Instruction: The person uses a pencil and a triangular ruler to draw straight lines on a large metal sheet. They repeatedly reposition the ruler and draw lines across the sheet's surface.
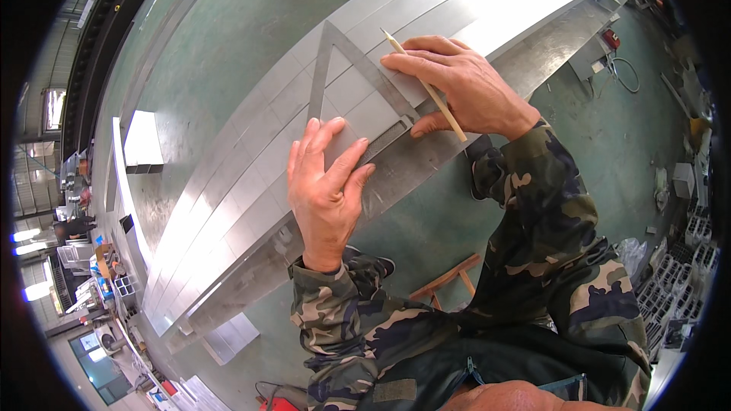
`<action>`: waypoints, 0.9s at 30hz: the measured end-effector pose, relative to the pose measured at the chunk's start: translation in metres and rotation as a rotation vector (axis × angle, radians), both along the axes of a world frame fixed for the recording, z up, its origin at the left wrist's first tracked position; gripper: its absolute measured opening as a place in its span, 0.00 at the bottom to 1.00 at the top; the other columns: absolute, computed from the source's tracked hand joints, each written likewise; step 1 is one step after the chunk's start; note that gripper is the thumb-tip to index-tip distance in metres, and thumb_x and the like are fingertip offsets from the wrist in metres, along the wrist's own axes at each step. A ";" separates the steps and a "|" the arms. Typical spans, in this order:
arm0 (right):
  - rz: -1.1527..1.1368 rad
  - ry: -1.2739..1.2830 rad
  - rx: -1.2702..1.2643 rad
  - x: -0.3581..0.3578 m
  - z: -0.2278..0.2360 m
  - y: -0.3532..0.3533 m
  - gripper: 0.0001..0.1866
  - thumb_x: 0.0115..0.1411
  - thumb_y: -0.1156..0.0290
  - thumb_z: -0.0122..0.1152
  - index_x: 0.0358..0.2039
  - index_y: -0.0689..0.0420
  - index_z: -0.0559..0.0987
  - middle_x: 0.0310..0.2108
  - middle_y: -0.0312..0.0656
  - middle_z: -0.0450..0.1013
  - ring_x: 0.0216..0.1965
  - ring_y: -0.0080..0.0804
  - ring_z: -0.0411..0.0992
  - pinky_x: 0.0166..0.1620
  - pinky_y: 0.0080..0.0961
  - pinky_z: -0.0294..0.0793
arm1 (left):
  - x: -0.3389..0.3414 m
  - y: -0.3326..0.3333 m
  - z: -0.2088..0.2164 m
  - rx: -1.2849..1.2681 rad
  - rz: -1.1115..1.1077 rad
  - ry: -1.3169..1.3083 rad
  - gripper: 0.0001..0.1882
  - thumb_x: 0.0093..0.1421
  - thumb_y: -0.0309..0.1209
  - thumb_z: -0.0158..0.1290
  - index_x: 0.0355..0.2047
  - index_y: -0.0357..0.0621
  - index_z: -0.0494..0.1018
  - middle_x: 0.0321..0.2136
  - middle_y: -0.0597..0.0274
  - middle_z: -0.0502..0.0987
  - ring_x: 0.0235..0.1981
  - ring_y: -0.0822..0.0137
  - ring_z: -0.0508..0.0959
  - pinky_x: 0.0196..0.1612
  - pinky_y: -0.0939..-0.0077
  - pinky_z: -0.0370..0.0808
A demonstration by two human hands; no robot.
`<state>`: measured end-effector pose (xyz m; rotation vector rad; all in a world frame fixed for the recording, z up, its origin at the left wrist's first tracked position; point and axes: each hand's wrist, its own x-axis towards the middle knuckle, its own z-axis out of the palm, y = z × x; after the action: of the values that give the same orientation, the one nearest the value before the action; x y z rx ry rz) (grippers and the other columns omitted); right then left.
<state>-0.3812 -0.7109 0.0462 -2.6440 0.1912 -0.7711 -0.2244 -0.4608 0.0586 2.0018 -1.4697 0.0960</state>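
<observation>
My left hand [326,186] lies flat, fingers together, pressing the near corner of a metal triangular square [324,61] down on a row of long silver aluminium strips [251,175]. My right hand [457,84] rests on the strips beside the square's slanted edge and grips a thin wooden pencil [426,85], its tip pointing away from me. The square's apex points to the far side of the strips. Both sleeves are camouflage cloth.
The strips lie side by side on a long metal bench [548,38] over a green floor [228,23]. A wooden trestle [445,283] stands below the bench near my legs. Stacked profiles and cluttered shelves [685,259] fill the right; workbenches [84,259] line the left.
</observation>
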 end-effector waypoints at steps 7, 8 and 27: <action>0.041 0.013 0.022 -0.003 0.014 0.001 0.49 0.53 0.47 0.84 0.74 0.45 0.74 0.66 0.46 0.78 0.70 0.50 0.72 0.72 0.50 0.71 | 0.000 0.002 0.000 0.003 0.017 0.026 0.19 0.55 0.25 0.73 0.49 0.49 0.89 0.62 0.61 0.82 0.71 0.48 0.75 0.75 0.46 0.65; 0.082 -0.043 0.086 -0.001 0.010 -0.002 0.47 0.58 0.45 0.80 0.75 0.46 0.74 0.66 0.46 0.78 0.69 0.50 0.73 0.71 0.50 0.72 | 0.001 0.002 -0.001 0.005 0.020 0.027 0.19 0.55 0.25 0.73 0.49 0.50 0.90 0.62 0.61 0.82 0.71 0.48 0.75 0.75 0.45 0.64; -0.184 -0.219 0.568 0.113 0.023 -0.021 0.14 0.69 0.64 0.66 0.48 0.59 0.89 0.37 0.42 0.88 0.36 0.32 0.84 0.45 0.28 0.82 | 0.003 0.006 -0.002 -0.023 0.018 0.065 0.18 0.56 0.28 0.73 0.47 0.51 0.87 0.62 0.61 0.80 0.71 0.48 0.75 0.73 0.40 0.64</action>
<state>-0.2680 -0.7317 0.0687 -2.0122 0.5153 -0.8999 -0.2216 -0.4545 0.0571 1.9819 -1.4037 0.0552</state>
